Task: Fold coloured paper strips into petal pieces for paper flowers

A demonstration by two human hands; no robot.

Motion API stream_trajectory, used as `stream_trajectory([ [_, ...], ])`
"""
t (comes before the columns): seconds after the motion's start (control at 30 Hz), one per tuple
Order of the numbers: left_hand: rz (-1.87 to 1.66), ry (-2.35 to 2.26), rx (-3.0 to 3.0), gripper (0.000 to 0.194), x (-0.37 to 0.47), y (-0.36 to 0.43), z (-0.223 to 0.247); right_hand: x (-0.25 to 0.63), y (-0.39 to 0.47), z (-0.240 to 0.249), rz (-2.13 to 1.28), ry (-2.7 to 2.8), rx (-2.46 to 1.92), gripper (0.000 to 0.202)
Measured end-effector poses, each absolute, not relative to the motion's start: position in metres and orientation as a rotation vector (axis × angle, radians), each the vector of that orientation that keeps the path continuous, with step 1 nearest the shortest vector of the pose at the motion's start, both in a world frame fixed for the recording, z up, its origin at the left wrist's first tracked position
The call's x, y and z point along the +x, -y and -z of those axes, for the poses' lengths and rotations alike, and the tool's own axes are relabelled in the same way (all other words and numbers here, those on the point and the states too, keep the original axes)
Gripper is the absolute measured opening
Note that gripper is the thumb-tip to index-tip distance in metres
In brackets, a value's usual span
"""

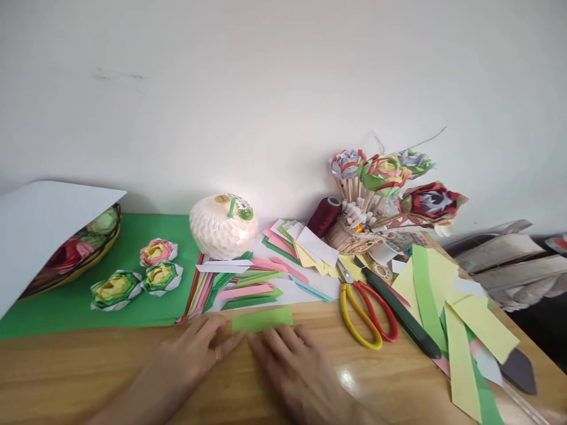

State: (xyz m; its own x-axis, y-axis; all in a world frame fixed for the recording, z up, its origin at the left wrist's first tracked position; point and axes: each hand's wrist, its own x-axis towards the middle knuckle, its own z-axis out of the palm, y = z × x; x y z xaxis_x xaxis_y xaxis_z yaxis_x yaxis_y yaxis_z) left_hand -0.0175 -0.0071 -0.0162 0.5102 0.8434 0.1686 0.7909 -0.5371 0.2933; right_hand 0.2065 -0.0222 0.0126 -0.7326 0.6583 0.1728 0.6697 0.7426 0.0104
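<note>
A light green paper strip (262, 319) lies flat on the wooden table, close to the front of a pile of folded paper pieces (252, 290). My left hand (195, 348) rests at the strip's left end, fingers spread and a ring on one finger, with the thumb tip near the strip's lower edge. Along the strip's lower edge, my right hand (295, 360) lies palm down with its fingers apart, fingertips touching the paper. Neither hand is closed around anything.
Scissors (367, 313) and a dark green cutter (398, 307) lie right, beside scattered paper strips (460, 342). Behind are a white round container (224, 227), a maroon thread spool (325, 216) and a basket of paper flowers (354, 236). Three paper flowers (162, 278) sit left on green paper (146, 230).
</note>
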Motion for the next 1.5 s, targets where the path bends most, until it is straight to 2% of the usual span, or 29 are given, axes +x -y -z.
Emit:
stream_trajectory([
  [0.27,-0.271,-1.442,2.222,0.025,-0.022,0.005,0.006,0.222,0.019,-0.012,-0.118,2.646,-1.104,0.023],
  [0.37,-0.32,-1.379,2.291,0.022,-0.023,0.005,0.005,0.211,0.02,-0.009,-0.066,2.643,-1.146,0.028],
  [0.47,-0.323,-1.288,2.43,0.026,-0.028,0.005,0.007,0.201,0.02,-0.009,0.047,2.727,-1.191,0.023],
  [0.67,-0.362,-1.091,2.806,0.058,-0.041,0.002,0.021,0.222,0.022,-0.013,0.135,2.753,-1.259,0.025],
  [0.9,-0.302,-0.971,2.817,0.075,-0.048,-0.003,0.023,0.253,0.033,-0.017,0.273,2.733,-1.311,0.032],
  [1.13,-0.227,-1.013,2.81,0.069,-0.045,-0.005,0.015,0.247,0.034,-0.01,0.38,2.651,-1.218,0.019],
  [1.3,-0.488,-0.913,2.921,0.043,-0.032,-0.002,-0.001,0.241,0.023,-0.01,0.423,2.628,-1.086,0.025],
  [1.43,-0.519,-1.094,2.42,0.028,-0.012,0.005,-0.011,0.223,0.026,-0.019,0.418,2.581,-1.038,0.027],
  [1.5,-0.502,-1.113,2.072,0.031,0.001,0.006,-0.014,0.209,0.032,-0.025,0.391,2.566,-1.006,0.024],
])
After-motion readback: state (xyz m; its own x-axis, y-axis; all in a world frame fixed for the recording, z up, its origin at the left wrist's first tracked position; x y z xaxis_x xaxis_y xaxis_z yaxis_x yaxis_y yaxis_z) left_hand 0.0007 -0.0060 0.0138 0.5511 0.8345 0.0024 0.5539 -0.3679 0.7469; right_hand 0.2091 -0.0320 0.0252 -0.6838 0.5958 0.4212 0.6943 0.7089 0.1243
